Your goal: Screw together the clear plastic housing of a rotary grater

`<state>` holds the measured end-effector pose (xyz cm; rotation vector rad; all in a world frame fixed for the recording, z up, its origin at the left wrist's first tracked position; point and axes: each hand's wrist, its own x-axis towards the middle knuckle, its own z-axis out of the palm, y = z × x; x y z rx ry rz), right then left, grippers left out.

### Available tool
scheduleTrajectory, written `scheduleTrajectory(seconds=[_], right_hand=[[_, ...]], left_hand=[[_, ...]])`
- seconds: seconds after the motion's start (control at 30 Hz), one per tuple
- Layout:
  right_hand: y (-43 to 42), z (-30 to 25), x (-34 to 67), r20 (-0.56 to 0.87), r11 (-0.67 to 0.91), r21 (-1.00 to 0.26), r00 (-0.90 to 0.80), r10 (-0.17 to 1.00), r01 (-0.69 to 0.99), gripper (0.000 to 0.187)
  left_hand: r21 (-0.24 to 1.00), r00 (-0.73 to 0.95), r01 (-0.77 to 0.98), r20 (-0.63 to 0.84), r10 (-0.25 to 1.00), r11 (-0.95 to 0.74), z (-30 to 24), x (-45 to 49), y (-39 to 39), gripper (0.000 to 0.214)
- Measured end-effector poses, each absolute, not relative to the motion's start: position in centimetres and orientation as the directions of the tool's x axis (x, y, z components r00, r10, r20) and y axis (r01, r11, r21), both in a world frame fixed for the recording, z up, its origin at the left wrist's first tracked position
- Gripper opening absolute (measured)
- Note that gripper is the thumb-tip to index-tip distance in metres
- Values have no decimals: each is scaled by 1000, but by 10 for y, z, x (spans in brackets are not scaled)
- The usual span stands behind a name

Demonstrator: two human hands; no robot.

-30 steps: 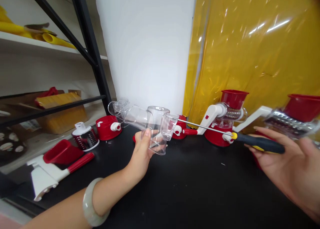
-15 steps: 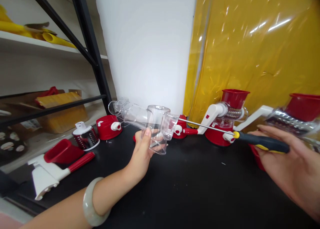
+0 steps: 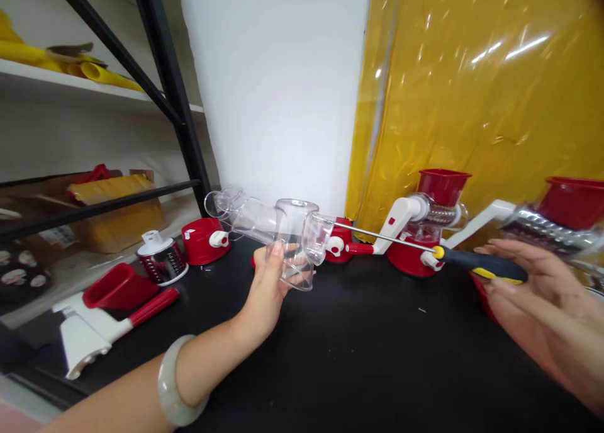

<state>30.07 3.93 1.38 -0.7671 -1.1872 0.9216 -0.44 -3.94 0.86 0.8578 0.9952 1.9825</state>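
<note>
My left hand (image 3: 270, 275) is closed round a clear plastic grater housing (image 3: 295, 231), held above the black table. My right hand (image 3: 542, 301) has its fingers round the dark handle of a screwdriver (image 3: 481, 264) with yellow accents. The long metal shaft points left, its end at the housing's right side opening; the tip itself is hard to make out. Behind the housing, more clear plastic housings (image 3: 255, 219) reach to the left. A red base with a white knob (image 3: 338, 241) stands just behind the held part.
Assembled red rotary graters (image 3: 444, 187) stand at the back right. On the left lie a red base (image 3: 202, 247), a grater drum (image 3: 162, 264), a red hopper (image 3: 117, 286) and a white crank with red handle (image 3: 153, 307). A black-framed shelf (image 3: 174, 93) edges the table.
My right hand's fingers have shifted on the screwdriver, and its handle sits slightly further left. The housing in my left hand has moved only a touch to the left.
</note>
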Motion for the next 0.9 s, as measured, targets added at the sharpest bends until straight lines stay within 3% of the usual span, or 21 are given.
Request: scheduleTrajectory(seconds=[0.07,0.17,0.23,0.33,0.5,0.6,0.73,0.8,0.9], right_hand=[[40,14,301,321,334,-915,94,942,-227,48],[43,13,305,214,220,-973,85,973,-75,63],[43,12,306,239,239,-971,84,967,10,55],[42,12,305,359,366,-929,115,926,-45,40],[40,17,301,400,424,-878,146,905,-223,60],[44,14,304,347,357,-906,81,934,-229,49],[50,5,311,216,216,-976,7,976,31,59],[50,4,313,278,273,-949,13,961,158,51],[48,7,310,465,459,-882,45,884,107,41]], left_hand=[[857,-495,-298,238,835,-421,7,-4,-40,54],[862,-485,-294,238,842,-413,6,-4,-41,55],[858,-485,-298,242,841,-418,6,-4,-41,54],[853,-496,-301,241,834,-426,8,-5,-40,53],[849,-506,-319,224,833,-422,9,-5,-40,49],[852,-505,-308,231,832,-423,8,-4,-41,51],[857,-494,-311,225,840,-412,7,-3,-41,56],[856,-496,-309,226,838,-414,7,-4,-41,57],[852,-510,-306,230,829,-425,8,-4,-40,56]])
